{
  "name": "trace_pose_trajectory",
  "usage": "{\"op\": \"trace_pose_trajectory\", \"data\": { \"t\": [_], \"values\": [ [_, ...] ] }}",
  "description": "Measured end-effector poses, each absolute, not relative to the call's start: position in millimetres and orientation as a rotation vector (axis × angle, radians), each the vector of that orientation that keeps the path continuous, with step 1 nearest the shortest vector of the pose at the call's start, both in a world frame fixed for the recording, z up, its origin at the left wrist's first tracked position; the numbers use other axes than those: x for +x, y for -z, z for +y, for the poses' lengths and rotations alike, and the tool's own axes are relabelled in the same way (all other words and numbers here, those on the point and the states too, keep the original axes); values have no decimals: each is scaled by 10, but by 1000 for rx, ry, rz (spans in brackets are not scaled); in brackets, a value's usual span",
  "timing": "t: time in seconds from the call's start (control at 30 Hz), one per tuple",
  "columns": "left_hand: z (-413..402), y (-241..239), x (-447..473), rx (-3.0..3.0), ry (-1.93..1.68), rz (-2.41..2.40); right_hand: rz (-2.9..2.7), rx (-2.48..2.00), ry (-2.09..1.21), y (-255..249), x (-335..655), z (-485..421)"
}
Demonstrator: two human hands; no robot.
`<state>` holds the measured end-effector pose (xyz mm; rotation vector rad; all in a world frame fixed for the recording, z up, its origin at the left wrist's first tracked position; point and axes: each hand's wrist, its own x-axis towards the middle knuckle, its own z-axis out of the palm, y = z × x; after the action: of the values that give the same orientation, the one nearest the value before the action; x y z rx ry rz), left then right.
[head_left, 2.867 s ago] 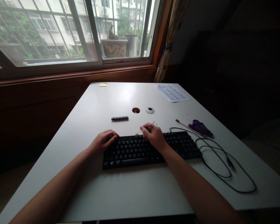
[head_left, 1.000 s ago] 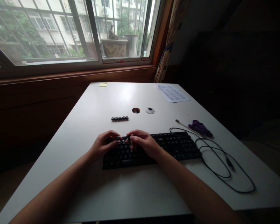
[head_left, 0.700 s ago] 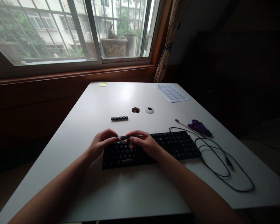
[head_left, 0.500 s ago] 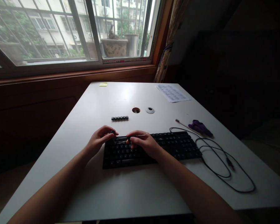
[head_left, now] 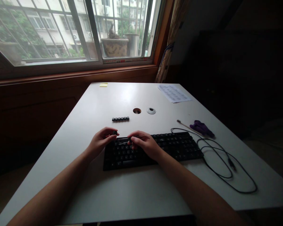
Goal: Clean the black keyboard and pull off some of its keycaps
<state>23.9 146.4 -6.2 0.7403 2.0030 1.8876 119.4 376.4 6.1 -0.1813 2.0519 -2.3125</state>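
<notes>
A black keyboard (head_left: 155, 149) lies on the white table (head_left: 122, 194) in front of me. My right hand (head_left: 145, 145) rests over its upper left part, fingers pinched on a thin wire keycap puller (head_left: 124, 142) whose tip points left. My left hand (head_left: 102, 140) hovers at the keyboard's top left corner, fingers pinched on a small black keycap (head_left: 114, 132). Farther back, a row of several removed black keycaps (head_left: 120, 119) lies on the table.
The keyboard's black cable (head_left: 224, 166) loops at the right. A purple cloth (head_left: 202, 128) and a thin stick (head_left: 185, 125) lie right of the keyboard. A cable hole (head_left: 137, 110), its round cap (head_left: 151, 110), a paper sheet (head_left: 174, 93) and a yellow note (head_left: 103, 84) lie farther back.
My right hand moved left along the keyboard's top row with the puller. My left hand came to meet it, then lifted away left, pinching a small black keycap.
</notes>
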Motion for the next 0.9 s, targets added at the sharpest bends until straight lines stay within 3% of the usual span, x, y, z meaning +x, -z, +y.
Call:
{"op": "trace_pose_trajectory", "data": {
  "t": [0.9],
  "values": [
    [1468,51,244,760,-1890,1959,2096,-191,2258,-18,1191,3762]
  ]
}}
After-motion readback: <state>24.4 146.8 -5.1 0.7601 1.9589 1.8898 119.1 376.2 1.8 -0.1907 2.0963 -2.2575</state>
